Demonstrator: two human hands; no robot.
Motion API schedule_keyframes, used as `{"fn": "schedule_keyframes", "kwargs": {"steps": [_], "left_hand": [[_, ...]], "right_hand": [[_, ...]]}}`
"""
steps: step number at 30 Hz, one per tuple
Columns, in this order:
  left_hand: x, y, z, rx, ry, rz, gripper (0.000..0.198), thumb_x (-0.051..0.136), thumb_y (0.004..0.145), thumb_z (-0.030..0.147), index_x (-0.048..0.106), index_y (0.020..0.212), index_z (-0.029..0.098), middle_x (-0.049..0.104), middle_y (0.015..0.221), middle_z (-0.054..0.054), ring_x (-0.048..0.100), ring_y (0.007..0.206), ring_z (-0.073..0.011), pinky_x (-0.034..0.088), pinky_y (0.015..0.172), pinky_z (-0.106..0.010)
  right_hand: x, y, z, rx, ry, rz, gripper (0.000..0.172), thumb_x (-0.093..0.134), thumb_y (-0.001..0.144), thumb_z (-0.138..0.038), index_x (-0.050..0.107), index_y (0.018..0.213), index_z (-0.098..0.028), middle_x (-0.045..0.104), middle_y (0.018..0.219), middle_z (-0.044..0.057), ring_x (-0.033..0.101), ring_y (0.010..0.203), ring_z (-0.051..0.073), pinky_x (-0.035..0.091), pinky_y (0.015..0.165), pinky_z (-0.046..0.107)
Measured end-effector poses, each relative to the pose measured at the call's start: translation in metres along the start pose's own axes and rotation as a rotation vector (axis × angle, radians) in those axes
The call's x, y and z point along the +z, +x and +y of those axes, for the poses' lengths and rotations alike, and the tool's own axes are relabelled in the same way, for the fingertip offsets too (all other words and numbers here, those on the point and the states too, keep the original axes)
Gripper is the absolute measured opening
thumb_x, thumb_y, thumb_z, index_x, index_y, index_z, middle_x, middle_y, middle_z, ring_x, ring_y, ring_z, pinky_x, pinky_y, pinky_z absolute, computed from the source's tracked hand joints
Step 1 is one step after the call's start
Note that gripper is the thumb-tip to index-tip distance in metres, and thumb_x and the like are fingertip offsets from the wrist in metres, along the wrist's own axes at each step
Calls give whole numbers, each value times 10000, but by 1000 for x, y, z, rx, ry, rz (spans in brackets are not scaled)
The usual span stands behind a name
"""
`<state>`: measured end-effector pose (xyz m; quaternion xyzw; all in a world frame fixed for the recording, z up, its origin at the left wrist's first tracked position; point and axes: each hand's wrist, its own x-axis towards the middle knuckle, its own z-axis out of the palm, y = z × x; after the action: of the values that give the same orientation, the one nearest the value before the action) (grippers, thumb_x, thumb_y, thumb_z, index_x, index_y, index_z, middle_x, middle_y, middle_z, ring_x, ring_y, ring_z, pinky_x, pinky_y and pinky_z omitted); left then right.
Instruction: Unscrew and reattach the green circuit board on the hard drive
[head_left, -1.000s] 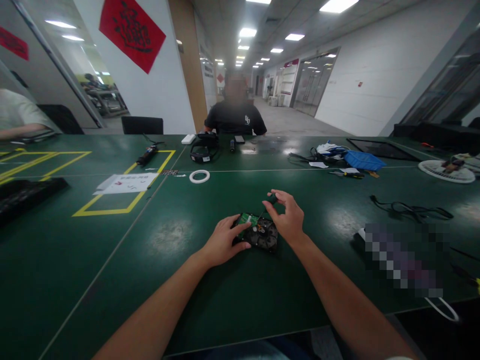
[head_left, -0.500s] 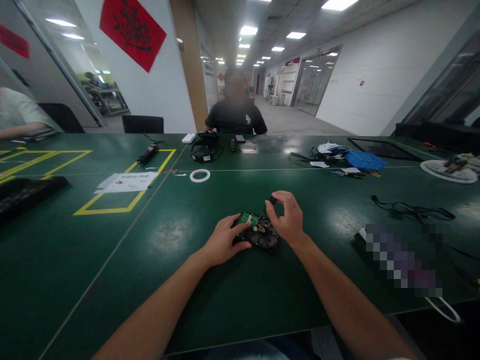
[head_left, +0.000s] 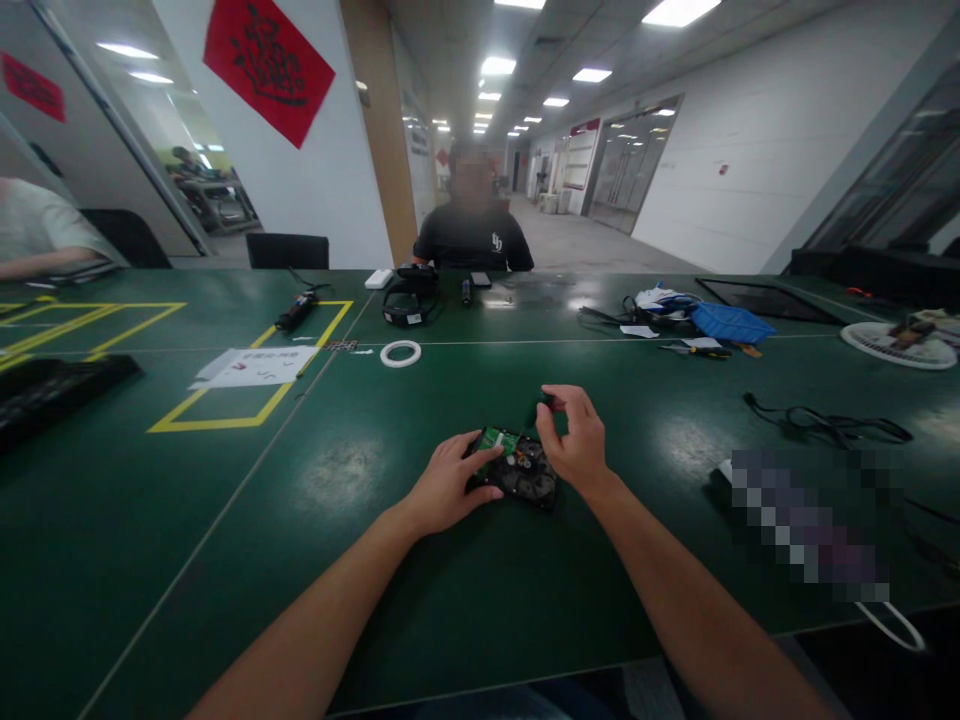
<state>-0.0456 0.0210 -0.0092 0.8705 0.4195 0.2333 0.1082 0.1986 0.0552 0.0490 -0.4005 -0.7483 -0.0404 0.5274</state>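
Observation:
A hard drive (head_left: pixel 534 485) lies on the green table in front of me, its green circuit board (head_left: pixel 495 440) facing up. My left hand (head_left: pixel 444 487) holds it by the left side, with the index finger stretched over the board and the thumb at the near edge. Above the drive's right part, my right hand (head_left: pixel 579 440) pinches the dark handle of a small screwdriver (head_left: pixel 534 408). Its shaft slants down toward the board's right edge; whether the tip sits in a screw is too small to tell.
A white ring (head_left: pixel 400 354) and a paper sheet (head_left: pixel 259 366) lie ahead to the left. At right are a blue tray (head_left: pixel 731 321), a black cable (head_left: pixel 840 418) and a pixelated item (head_left: pixel 810 525). Across the table sits a person in black (head_left: pixel 472 240).
The screwdriver handle and my right fingers have shifted slightly, and the handle leans differently. My left hand and the hard drive stay in place.

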Motion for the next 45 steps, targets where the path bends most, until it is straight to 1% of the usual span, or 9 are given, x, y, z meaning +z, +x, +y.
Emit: {"fn": "schedule_keyframes", "kwargs": {"steps": [6,10,12,18,22,29,34,39,45], "left_hand": [[-1,0,1,1,-5,5,637,681,886,544,512,1458,319,416,1527,-128,411,1387,-363,364,1123,-565],[-1,0,2,-1,-9,7,638,679,883,555,516,1455,321,411,1531,-129,414,1385,-359,363,1125,-561],[-1,0,1,-3,-9,5,639,676,886,554,511,1458,323,407,1534,-128,410,1388,-357,361,1126,-562],[-1,0,1,1,-6,-3,643,676,889,548,500,1464,322,401,1537,-129,393,1401,-357,354,1128,-564],[-2,0,1,-3,-5,-8,642,665,892,560,502,1464,317,401,1535,-134,396,1398,-359,355,1129,-564],[0,0,0,-5,-13,0,651,682,884,545,495,1468,329,404,1534,-128,398,1395,-366,359,1122,-576],[-2,0,1,-5,-15,-7,645,671,887,558,505,1463,320,404,1533,-133,403,1391,-368,358,1123,-574],[-1,0,1,-6,-10,-9,644,683,881,551,511,1458,323,397,1542,-131,405,1391,-365,363,1121,-570],[0,0,-1,-4,-15,6,651,698,875,536,503,1462,335,406,1540,-121,408,1390,-361,359,1124,-572]], "right_hand": [[4,-1,4,-2,-2,71,269,673,910,-303,574,1155,-256,627,1104,84,653,873,197,614,768,393],[8,-2,4,-20,38,59,318,635,929,-257,525,1227,-251,614,1298,120,661,1099,236,612,874,440],[11,-4,5,-12,60,74,337,631,931,-242,491,1237,-244,610,1328,121,664,1129,234,612,883,437],[8,-3,4,-28,-15,63,295,651,917,-263,532,1188,-254,655,1155,97,669,1059,239,600,878,438],[6,-2,4,-15,-27,39,308,613,923,-252,539,1222,-247,624,1155,108,653,1034,242,596,860,429],[6,-4,3,58,-25,38,322,646,921,-328,531,1210,-246,611,1099,78,640,822,187,598,762,379],[3,-1,-2,5,-4,-3,320,580,951,-261,528,1267,-249,580,1024,72,613,857,195,586,774,379],[4,-1,2,33,-56,109,281,674,900,-306,549,1143,-238,571,981,64,600,857,205,578,763,402],[10,-5,5,32,91,94,305,637,918,-276,502,1188,-234,602,1215,118,652,1066,235,602,831,421]]}}
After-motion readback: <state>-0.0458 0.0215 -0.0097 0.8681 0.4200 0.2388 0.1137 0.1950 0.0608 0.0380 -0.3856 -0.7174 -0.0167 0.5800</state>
